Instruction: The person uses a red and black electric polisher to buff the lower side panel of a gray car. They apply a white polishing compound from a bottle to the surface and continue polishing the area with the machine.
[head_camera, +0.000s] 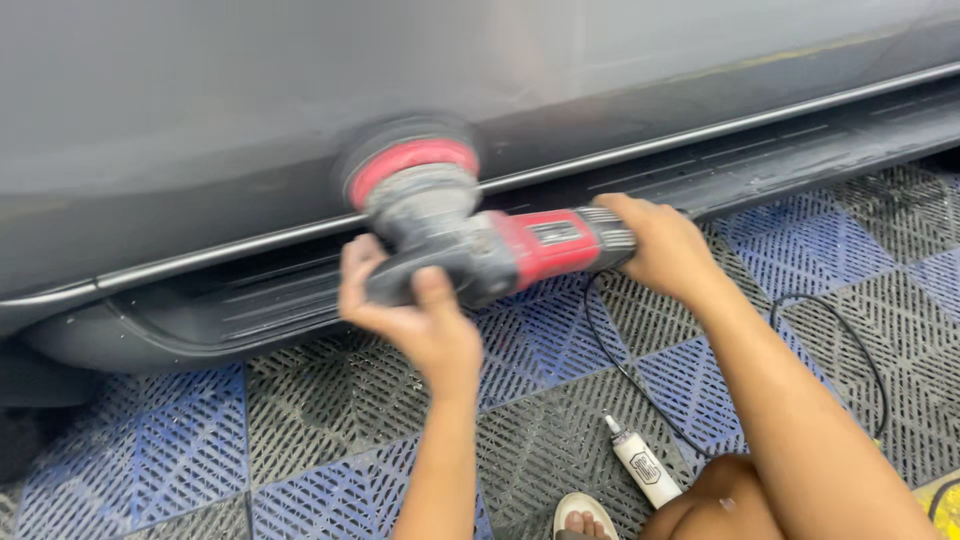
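A red and grey polisher (480, 235) is pressed against the grey car panel (250, 120), its head gripped by the left hand (415, 310), its handle clasped by the right hand (665, 245).

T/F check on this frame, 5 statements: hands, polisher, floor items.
1. Both hands hold the polisher. True: left hand on its head, right hand on the rear handle.
2. The pad presses on the floor tiles. False: it is against the grey car panel.
3. A white bottle lies on the floor tiles. True.
4. The polisher body is green. False: red and grey.
5. The floor is bare concrete. False: grey and blue grid tiles.
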